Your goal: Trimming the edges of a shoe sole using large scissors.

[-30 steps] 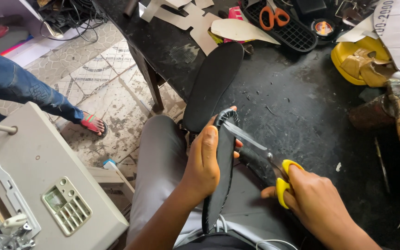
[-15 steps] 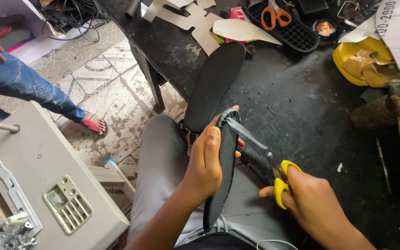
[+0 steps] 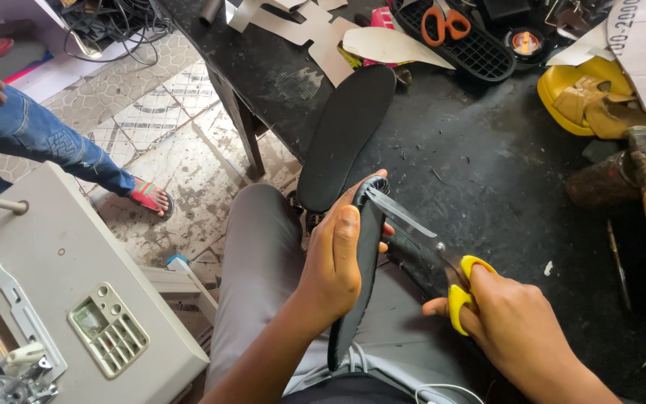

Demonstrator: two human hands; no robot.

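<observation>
Gripping the black sole (image 3: 358,262) edge-up with our left hand (image 3: 334,265); our right hand (image 3: 514,325) clutches yellow-handled scissors (image 3: 431,251), blades parted at its tip.

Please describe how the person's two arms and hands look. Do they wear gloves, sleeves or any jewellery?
The left hand and the right hand are both bare, with no gloves. The forearms are uncovered as far as the picture shows, so no sleeves are visible. No ring, watch or bracelet can be seen. The fingernails are short.
</observation>
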